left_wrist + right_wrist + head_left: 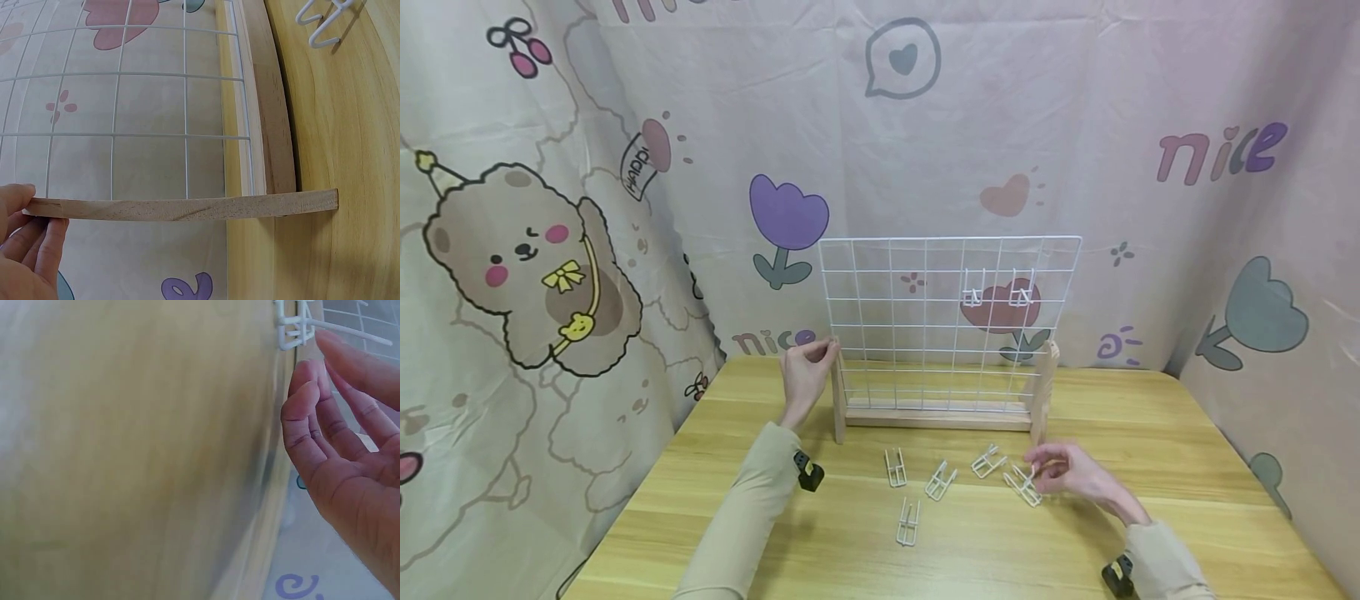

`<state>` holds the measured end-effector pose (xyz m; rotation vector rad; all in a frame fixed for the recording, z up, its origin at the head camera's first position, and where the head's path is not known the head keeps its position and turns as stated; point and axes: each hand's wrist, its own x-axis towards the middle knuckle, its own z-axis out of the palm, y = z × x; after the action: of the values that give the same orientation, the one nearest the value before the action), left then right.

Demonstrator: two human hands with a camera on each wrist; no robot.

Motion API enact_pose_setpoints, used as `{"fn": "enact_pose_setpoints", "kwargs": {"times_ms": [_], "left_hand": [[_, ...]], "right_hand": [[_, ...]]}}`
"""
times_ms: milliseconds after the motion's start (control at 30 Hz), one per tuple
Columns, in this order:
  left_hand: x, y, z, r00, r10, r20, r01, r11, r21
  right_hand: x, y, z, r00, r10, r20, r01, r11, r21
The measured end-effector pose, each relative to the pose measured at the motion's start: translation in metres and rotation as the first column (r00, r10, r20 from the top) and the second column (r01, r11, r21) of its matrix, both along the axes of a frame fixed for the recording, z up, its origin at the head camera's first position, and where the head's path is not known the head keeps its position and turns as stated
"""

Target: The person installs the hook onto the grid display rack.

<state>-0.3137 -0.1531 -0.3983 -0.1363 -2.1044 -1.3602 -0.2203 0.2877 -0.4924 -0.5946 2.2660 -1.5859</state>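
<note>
A white wire grid panel (pixel 940 325) stands upright in a wooden stand (pixel 940 417). Its left wooden upright (pixel 181 208) is pinched near the top by my left hand (pixel 808 367), thumb on one side and fingers on the other. My right hand (pixel 1071 472) is over the table at the rightmost white wire hook (pixel 1024 487), fingers loosely bent. In the right wrist view, thumb and fingertips lie right beside that hook (pixel 290 328), with a gap showing between them. Two white hooks (pixel 973 287) hang on the panel's upper right.
Several more white wire hooks lie in front of the stand, among them a left one (pixel 896 468), a front one (pixel 907 523) and one (pixel 988 461) near my right hand. A printed curtain (pixel 880 150) hangs behind the wooden table (pixel 820 542).
</note>
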Motion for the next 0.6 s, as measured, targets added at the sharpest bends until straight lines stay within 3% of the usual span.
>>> {"fn": "enact_pose_setpoints", "kwargs": {"times_ms": [600], "left_hand": [[0.0002,0.0012,0.0019,1.0,-0.009,0.009,0.009,1.0,0.015]], "right_hand": [[-0.003,-0.0034,-0.0024,0.999,-0.048,-0.008,0.049,0.993,0.105]]}}
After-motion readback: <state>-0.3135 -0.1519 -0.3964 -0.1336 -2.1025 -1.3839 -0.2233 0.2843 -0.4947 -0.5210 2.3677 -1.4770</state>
